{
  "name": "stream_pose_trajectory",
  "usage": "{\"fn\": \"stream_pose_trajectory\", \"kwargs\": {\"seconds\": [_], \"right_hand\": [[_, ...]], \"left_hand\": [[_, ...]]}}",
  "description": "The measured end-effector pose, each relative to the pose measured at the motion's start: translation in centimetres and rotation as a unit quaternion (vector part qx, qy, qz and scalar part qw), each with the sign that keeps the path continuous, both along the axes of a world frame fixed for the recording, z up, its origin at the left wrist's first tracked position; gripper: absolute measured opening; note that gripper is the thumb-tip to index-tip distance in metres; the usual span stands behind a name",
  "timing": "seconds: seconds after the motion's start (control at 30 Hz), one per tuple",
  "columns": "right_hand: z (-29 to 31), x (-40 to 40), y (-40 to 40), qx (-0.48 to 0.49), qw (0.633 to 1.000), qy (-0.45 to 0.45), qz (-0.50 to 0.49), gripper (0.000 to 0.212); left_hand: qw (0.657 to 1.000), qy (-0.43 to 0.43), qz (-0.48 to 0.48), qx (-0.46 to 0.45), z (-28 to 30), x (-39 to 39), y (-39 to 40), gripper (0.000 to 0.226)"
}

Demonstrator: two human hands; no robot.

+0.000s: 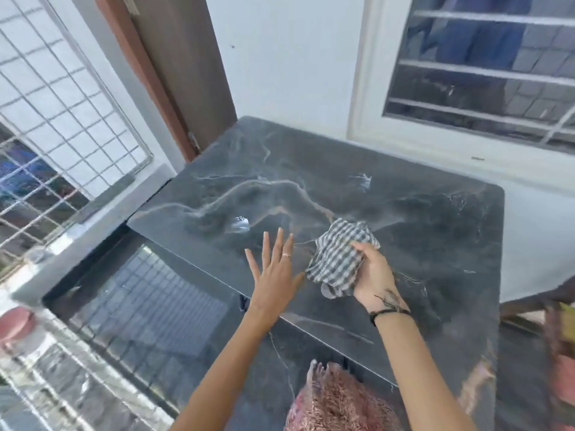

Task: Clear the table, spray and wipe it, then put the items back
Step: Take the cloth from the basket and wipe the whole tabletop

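One dark marble table (404, 213) fills the middle of the view, and everything else sits around it. Left of the table stands one white wire grille (62, 98), with a grey ledge (93, 222) running along the table's left edge; the table's left corner almost touches that ledge. Beyond the table's far left corner rises one brown door (183, 66). On the tabletop lie two small wet patches: one (239, 224) toward the left side, one (363, 180) nearer the far edge.

Two hands are over the table's near edge. The left hand (273, 269) is flat, fingers straight and spread, a ring on one finger, holding nothing. Just beside it on the right, one checked cloth (339, 259) is bunched on the marble, and the right hand (375, 275) grips it with curled fingers; a dark band circles that wrist.

Behind the table's far right edge is one barred window (485, 66) in a white frame. The tabletop right of the cloth is bare out to its rounded right corner. Below the near edge, a pink fuzzy mat (339, 402) lies on the floor.
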State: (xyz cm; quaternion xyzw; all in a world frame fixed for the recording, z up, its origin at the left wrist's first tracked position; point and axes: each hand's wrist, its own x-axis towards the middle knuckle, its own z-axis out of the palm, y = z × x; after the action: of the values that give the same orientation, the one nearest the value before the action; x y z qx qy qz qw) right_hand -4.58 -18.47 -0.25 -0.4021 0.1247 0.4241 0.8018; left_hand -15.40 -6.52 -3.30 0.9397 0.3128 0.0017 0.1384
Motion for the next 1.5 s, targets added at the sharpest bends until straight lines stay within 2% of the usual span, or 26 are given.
{"fn": "stream_pose_trajectory", "kwargs": {"seconds": [0.3,0.4,0.5,0.63,0.7,0.83,0.93,0.97,1.0,1.03,1.07,1.13,1.17,1.2,1.23,1.33,1.37,1.5], "right_hand": [[-2.5,2.4,14.2,-0.051,0.998,0.0,0.039,0.028],[-2.7,4.2,19.0,-0.078,0.996,0.008,0.05,0.022],[-3.0,6.3,23.8,-0.111,0.992,-0.008,0.051,0.027],[-3.3,8.7,29.1,-0.142,0.986,-0.063,0.063,0.019],[-3.2,10.2,31.6,-0.185,0.971,-0.131,0.078,0.008],[-4.0,13.6,36.4,-0.254,0.931,-0.257,0.051,0.013],[-5.3,15.9,41.1,-0.311,0.885,-0.345,0.021,0.032],[-5.5,16.6,42.8,-0.322,0.87,-0.372,0.02,0.029],[-5.7,17.2,44.4,-0.337,0.852,-0.399,0.028,0.016],[-6.3,17.8,46.0,-0.375,0.818,-0.433,0.054,0.017],[-7.7,18.4,47.6,-0.421,0.768,-0.474,0.097,0.037],[-10.2,18.5,50.1,-0.515,0.615,-0.556,0.219,0.061],[-11.3,18.5,51.0,-0.535,0.551,-0.583,0.266,0.07],[-12.5,18.4,51.6,-0.543,0.505,-0.605,0.29,0.073],[-13.4,18.3,52.1,-0.546,0.481,-0.616,0.302,0.071],[-14.6,18.9,54.5,-0.566,0.439,-0.637,0.286,0.056],[-14.6,19.3,55.2,-0.561,0.435,-0.642,0.289,0.055],[-14.6,22.1,59.5,-0.535,0.466,-0.653,0.264,0.053]], "left_hand": [[0.999,0.032,-0.007,-0.021,-2.2,1.5,13.7,0.065],[0.998,0.049,-0.031,-0.012,-3.5,3.1,17.9,0.067],[0.999,0.038,-0.033,0.0,-4.4,5.6,22.5,0.068],[0.999,0.038,-0.023,-0.027,-5.2,9.1,27.1,0.062],[0.998,0.049,-0.027,-0.036,-5.8,11.0,30.1,0.06],[0.998,0.042,-0.04,-0.038,-7.2,15.1,37.2,0.055],[0.999,0.005,-0.049,0.0,-8.5,18.4,43.5,0.053],[0.999,-0.009,-0.047,0.018,-9.0,19.6,45.7,0.053],[0.998,-0.022,-0.041,0.029,-9.4,20.6,47.7,0.052],[0.998,-0.031,-0.035,0.032,-9.9,21.5,49.5,0.052],[0.999,-0.036,-0.03,0.027,-10.4,22.3,51.1,0.052],[0.998,-0.044,-0.031,0.01,-11.7,23.0,53.1,0.053],[0.998,-0.053,-0.04,0.004,-12.1,23.0,53.6,0.054],[0.996,-0.069,-0.052,-0.007,-12.3,22.9,53.9,0.057],[0.994,-0.091,-0.06,-0.026,-12.3,22.8,53.8,0.061],[0.982,-0.143,-0.056,-0.107,-12.2,22.6,53.7,0.065],[0.981,-0.149,-0.053,-0.112,-12.1,22.5,53.6,0.063],[0.986,-0.139,-0.057,-0.068,-12.7,22.8,53.9,0.06]]}}
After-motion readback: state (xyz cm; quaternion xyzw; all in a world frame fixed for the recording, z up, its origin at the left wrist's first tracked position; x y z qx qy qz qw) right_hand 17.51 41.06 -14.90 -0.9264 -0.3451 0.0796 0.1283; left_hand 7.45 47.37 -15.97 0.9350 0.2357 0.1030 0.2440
